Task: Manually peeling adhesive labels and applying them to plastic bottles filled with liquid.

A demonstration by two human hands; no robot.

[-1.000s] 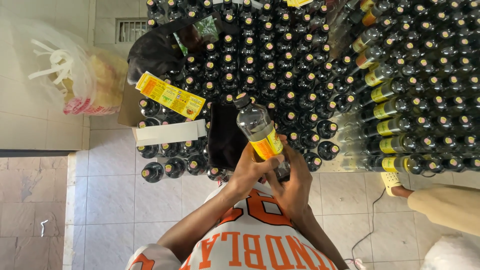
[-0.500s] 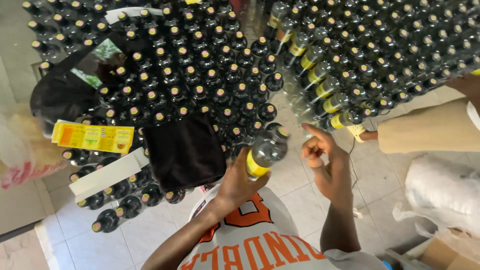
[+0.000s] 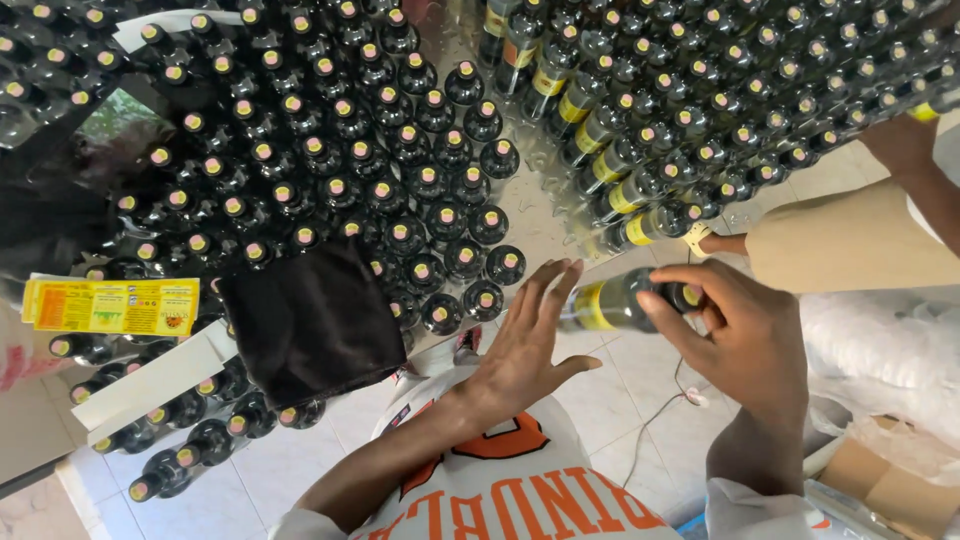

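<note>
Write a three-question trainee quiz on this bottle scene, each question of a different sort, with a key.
1. True or false: the right hand holds the labelled bottle lying on its side, its grip at the cap end.
2. Multiple choice: what lies on top of the standing bottles near the left hand? A) a dark cloth B) a metal tray C) a glass jar
3. Fill in: the left hand is open, its fingers spread, and holds ____.

Key
1. True.
2. A: the dark cloth rests on the bottle tops.
3. Nothing; the palm hovers beside the bottle that the right hand grips.
</note>
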